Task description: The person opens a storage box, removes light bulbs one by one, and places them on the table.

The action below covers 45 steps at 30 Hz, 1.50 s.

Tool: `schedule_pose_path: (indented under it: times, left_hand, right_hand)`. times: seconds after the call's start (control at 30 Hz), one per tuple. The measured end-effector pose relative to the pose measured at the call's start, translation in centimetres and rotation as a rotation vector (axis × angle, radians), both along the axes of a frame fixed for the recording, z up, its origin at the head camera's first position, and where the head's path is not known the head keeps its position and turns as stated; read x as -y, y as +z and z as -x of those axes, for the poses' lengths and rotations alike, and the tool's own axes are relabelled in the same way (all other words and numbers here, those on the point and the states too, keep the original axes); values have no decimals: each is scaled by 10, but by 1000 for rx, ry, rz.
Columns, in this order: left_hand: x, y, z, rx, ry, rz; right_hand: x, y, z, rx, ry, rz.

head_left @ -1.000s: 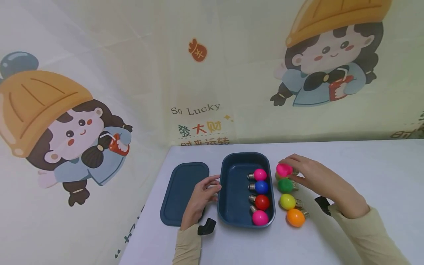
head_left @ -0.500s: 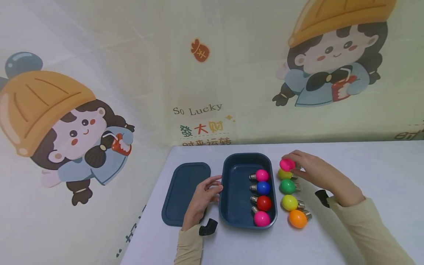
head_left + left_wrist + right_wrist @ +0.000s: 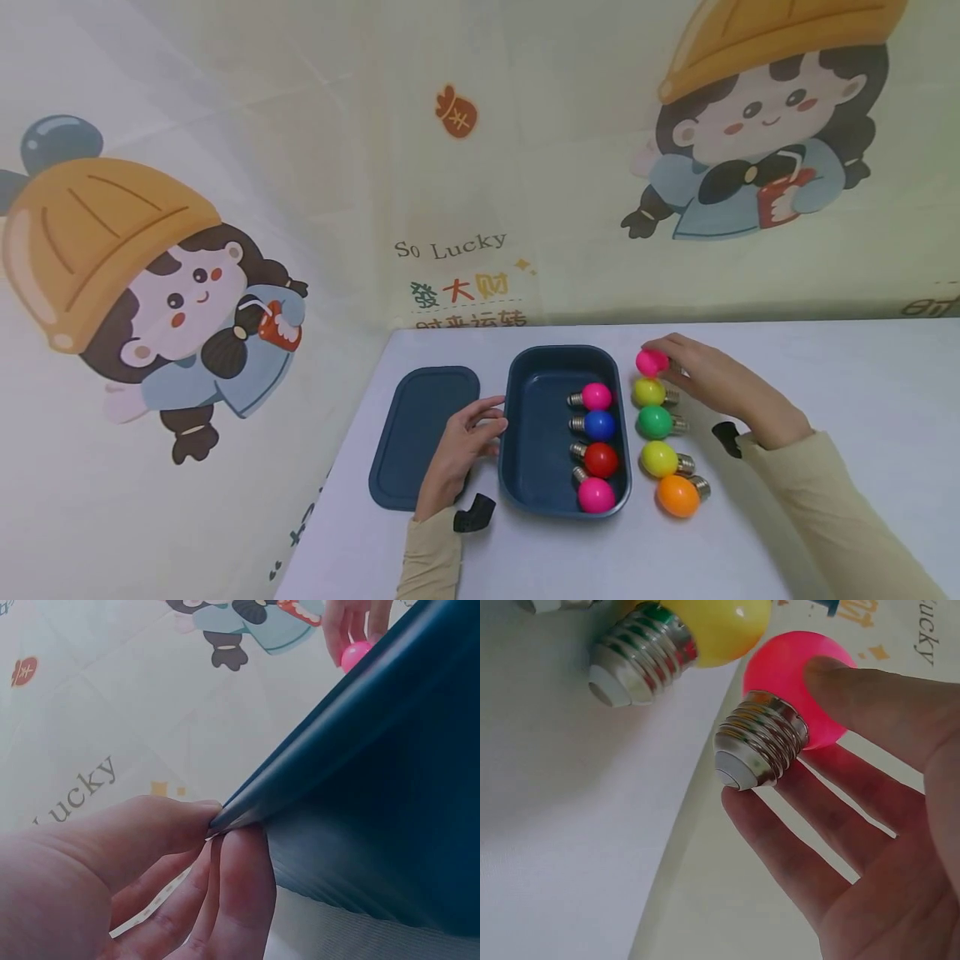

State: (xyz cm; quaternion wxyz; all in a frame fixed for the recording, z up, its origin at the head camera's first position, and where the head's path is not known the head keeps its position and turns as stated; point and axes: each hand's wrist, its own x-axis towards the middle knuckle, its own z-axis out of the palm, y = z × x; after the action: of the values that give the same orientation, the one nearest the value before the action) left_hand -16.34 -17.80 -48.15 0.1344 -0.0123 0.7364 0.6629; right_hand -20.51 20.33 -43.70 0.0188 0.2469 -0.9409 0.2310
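My right hand (image 3: 720,379) pinches a pink light bulb (image 3: 651,362) beyond the far end of a row of bulbs. In the right wrist view, the thumb lies on the pink globe and fingers support it from below, with the metal screw base (image 3: 761,742) bare. My left hand (image 3: 459,448) is at the left side of a dark blue box (image 3: 528,492). Seen in the left wrist view, its thumb and fingertips pinch the box's rim (image 3: 292,761). Inside the box, along its right side, lie a pink bulb (image 3: 596,397), a blue bulb (image 3: 600,425), a red bulb (image 3: 601,459) and another pink bulb (image 3: 596,495).
Right of the box lie a yellow bulb (image 3: 648,392), a green bulb (image 3: 655,422), a second yellow bulb (image 3: 659,459) and an orange bulb (image 3: 678,497). A flat dark blue lid (image 3: 408,433) rests on the white table (image 3: 555,558), partly behind the left hand. Printed cloth hangs behind.
My right hand has moved the pink bulb away from me, off the far yellow bulb, which now shows fully. My left hand keeps its place at the box. The view has shifted slightly.
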Motion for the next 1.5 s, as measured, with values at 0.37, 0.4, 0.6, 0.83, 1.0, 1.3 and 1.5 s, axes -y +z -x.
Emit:
schedule_pose_path:
  times: [0.37,0.4,0.6,0.83,1.0,1.3,1.5]
  left_hand:
    - [-1,0,1,-13,-1,-1]
    - [-1,0,1,-13,-2,-2]
    - [-1,-1,1,-8,2,2]
    - [-1,-1,1,-16,2,4]
    - [0,-1,1,-15,0,0]
    - [-1,0,0,-3,11,0]
    - [-1,0,0,-9,12,-2]
  right_hand:
    - [-3,-10,11,97,-22,1]
    - [-3,-12,12,104,-24,1]
    - [-4,-18,18,157,-32,11]
    - [-5,-23,24,202,-47,14]
    - [-4,-28,27,220,-44,10]
    - [-5,-30,27,219,-39,12]
    - [-6,-27,26,229,-45,14]
